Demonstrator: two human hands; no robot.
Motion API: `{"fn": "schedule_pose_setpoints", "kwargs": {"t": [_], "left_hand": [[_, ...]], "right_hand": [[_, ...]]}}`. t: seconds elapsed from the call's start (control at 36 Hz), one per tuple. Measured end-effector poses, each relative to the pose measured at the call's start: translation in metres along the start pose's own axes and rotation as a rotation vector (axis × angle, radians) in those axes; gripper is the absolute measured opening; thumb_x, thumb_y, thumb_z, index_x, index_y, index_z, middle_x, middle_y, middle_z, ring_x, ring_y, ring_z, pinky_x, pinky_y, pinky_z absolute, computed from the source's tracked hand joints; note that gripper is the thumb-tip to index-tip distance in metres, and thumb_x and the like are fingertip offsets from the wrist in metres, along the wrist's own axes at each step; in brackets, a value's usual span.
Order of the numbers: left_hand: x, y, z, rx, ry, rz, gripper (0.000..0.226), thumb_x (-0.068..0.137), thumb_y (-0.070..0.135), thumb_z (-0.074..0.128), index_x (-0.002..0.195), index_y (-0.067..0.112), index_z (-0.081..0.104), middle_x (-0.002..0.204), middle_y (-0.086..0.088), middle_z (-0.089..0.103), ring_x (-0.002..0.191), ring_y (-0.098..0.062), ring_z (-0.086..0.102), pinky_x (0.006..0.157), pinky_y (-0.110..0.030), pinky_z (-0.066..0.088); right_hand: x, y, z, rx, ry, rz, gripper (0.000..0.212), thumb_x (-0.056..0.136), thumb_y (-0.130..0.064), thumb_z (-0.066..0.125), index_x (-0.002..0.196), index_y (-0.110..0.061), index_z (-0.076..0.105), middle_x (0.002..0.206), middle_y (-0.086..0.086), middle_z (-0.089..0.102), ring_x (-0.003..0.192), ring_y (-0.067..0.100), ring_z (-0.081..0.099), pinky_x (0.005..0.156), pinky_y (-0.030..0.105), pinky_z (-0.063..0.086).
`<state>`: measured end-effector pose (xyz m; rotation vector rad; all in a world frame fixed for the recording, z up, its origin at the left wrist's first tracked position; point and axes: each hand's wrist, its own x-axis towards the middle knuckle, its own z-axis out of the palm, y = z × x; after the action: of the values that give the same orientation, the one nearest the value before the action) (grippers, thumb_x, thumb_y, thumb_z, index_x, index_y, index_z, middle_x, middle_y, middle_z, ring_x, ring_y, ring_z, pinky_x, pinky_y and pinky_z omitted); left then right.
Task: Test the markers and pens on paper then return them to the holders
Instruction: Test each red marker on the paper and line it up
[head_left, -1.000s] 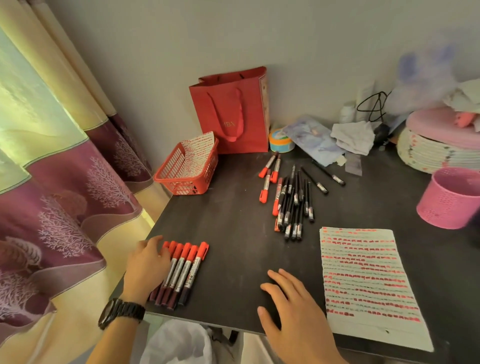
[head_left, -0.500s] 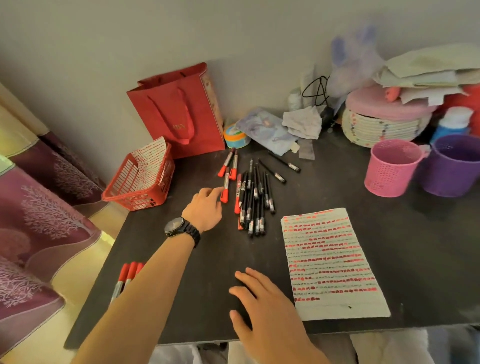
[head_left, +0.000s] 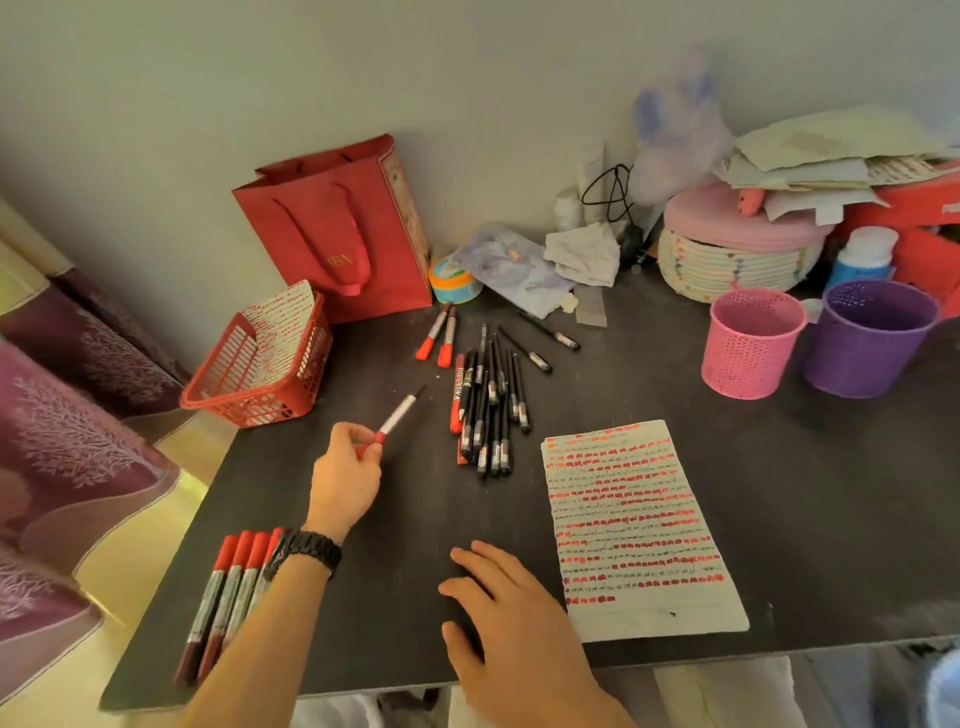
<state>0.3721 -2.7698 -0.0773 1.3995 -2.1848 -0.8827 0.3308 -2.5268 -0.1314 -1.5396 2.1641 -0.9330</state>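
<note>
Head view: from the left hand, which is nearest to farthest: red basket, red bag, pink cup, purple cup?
1. Red basket, beyond and left of the left hand holding the marker.
2. Red bag, behind the basket, farther back.
3. Pink cup, far right.
4. Purple cup, right of the pink one, farthest.

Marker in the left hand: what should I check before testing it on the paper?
1. Left hand grips the marker: ok.
2. Cap off: not ok, the red cap looks still on, at the held end.
3. Right hand free to pull the cap: ok, open, flat on the table.
4. Paper has blank room: ok, a bare strip at its near edge.
5. Marker has ink: cannot tell.
</note>
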Motion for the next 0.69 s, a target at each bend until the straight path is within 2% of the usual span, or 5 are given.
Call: {"fn": "schedule_pose_setpoints", "kwargs": {"t": [0.14, 0.28, 0.39, 0.5, 0.69], "left_hand": [[-0.059, -0.013, -0.008, -0.421, 0.074, -0.091, 0.009, 0.105, 0.019, 0.050, 0.106, 0.025, 0.057, 0.095, -0.004, 0.075, 0.070, -0.014, 0.065, 0.070, -0.036, 0.053], [-0.126, -0.014, -0.011, -0.617, 0.064, -0.058, 0.017, 0.105, 0.019, 0.047, 0.109, 0.018, 0.064, 0.088, -0.005, 0.074, 0.065, -0.017, 0.064, 0.062, -0.029, 0.054], [-0.168, -0.005, 0.002, -0.750, -0.048, -0.053, 0.024, 0.104, 0.018, 0.044, 0.102, 0.011, 0.067, 0.077, -0.011, 0.065, 0.058, -0.021, 0.055, 0.054, -0.026, 0.048], [-0.204, 0.012, 0.022, -0.802, -0.238, -0.040, 0.034, 0.106, 0.018, 0.042, 0.088, 0.020, 0.072, 0.068, -0.007, 0.057, 0.058, -0.020, 0.050, 0.056, -0.028, 0.044], [-0.246, 0.040, 0.057, -0.831, -0.587, -0.082, 0.042, 0.107, 0.020, 0.038, 0.086, 0.014, 0.073, 0.059, -0.012, 0.058, 0.055, -0.023, 0.053, 0.056, -0.032, 0.047]], "right_hand": [[-0.001, 0.002, 0.001, -0.006, 0.021, -0.004, 0.041, 0.094, -0.056, 0.044, 0.132, -0.044, 0.053, 0.155, -0.033, 0.029, 0.141, -0.018, -0.001, 0.112, 0.016, 0.019], [-0.011, -0.005, -0.016, 0.234, 0.024, 0.056, 0.024, 0.094, -0.054, 0.053, 0.118, -0.052, 0.055, 0.129, -0.041, 0.047, 0.130, -0.022, 0.030, 0.105, 0.005, 0.030], [-0.036, -0.012, -0.039, 0.765, 0.042, 0.242, 0.020, 0.096, -0.035, 0.066, 0.107, -0.051, 0.066, 0.117, -0.028, 0.067, 0.111, -0.003, 0.064, 0.093, 0.017, 0.051], [-0.060, -0.009, -0.061, 1.087, 0.273, 0.397, 0.033, 0.080, -0.037, 0.065, 0.111, -0.024, 0.069, 0.110, -0.003, 0.075, 0.094, 0.021, 0.075, 0.076, 0.027, 0.060], [-0.098, 0.010, -0.092, 1.074, 0.472, 0.502, 0.038, 0.083, -0.052, 0.068, 0.109, -0.026, 0.072, 0.110, 0.002, 0.076, 0.101, 0.020, 0.073, 0.072, 0.027, 0.058]]}}
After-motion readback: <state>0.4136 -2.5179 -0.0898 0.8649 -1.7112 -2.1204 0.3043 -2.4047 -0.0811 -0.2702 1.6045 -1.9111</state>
